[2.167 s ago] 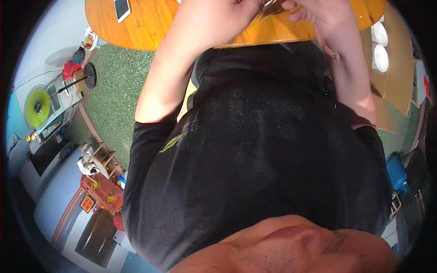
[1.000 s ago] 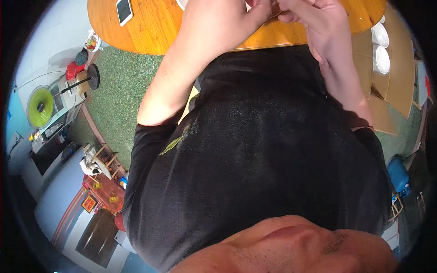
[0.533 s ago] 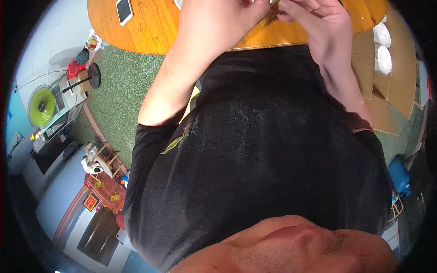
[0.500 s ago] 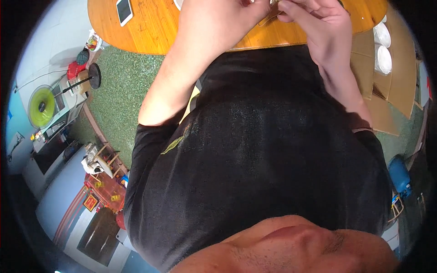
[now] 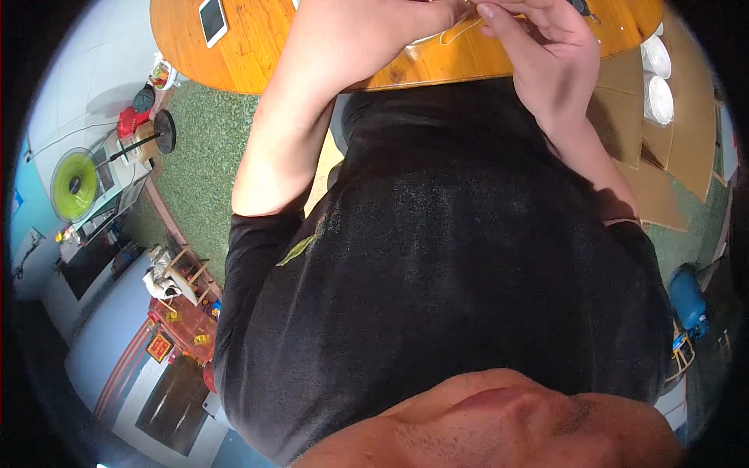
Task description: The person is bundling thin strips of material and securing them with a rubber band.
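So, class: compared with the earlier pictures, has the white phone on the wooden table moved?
No. The phone lies at the same spot near the left end of the wooden table; only the view has shifted slightly.

The light is bright and warm on the wooden desk (image 5: 257,47), and it seems to come from above. The black shirt (image 5: 468,257) takes almost no light and looks grainy. A dark round border closes the frame, and straight edges bend strongly near it. The chin at the bottom is soft and out of focus
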